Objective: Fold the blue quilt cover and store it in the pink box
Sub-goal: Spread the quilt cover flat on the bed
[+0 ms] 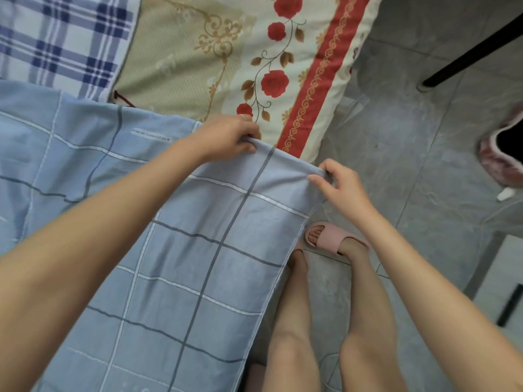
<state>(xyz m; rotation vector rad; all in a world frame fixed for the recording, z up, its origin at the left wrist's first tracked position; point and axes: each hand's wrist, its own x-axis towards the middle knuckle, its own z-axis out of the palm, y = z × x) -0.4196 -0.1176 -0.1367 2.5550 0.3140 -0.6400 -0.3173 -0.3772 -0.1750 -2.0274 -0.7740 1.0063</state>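
Observation:
The blue quilt cover, checked with white and dark grey lines, lies spread over the bed's near side and hangs down in front of my legs. My left hand grips its far folded edge, fingers curled over the cloth. My right hand pinches the same edge at its right corner, just past the bed's side. The stretch of edge between the two hands is pulled fairly taut. No pink box is clearly in view.
A flowered sheet with a red band and a beige mat cover the bed beyond the quilt cover. A blue plaid cloth lies at far left. Grey tiled floor is on the right, with a dark pole and a pinkish object.

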